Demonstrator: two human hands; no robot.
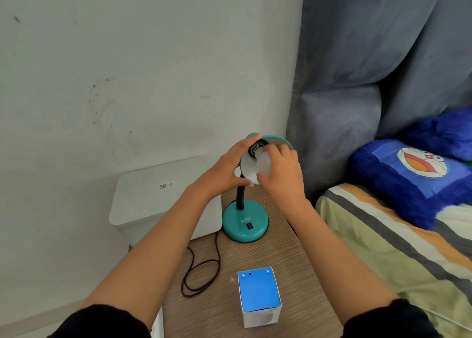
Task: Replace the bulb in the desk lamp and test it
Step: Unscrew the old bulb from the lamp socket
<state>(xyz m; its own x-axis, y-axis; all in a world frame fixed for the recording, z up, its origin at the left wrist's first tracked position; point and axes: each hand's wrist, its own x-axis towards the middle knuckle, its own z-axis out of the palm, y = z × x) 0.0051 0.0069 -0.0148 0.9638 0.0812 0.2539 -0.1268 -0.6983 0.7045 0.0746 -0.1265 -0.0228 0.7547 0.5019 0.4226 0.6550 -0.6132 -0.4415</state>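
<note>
At frame centre, the teal lamp shade (281, 140) was steadied by the left hand (227, 170) while the white bulb (264, 166), its axis running into the socket, was gripped by the right hand (281, 174) above the bench (293, 261).

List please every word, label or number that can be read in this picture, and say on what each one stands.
"ATN": white letters on the teal lamp base, above its black switch.
White bin lid: small sticker with a code, too small to read.
Blue and white box: small marks on top and print on its side, too blurred to read.
</note>
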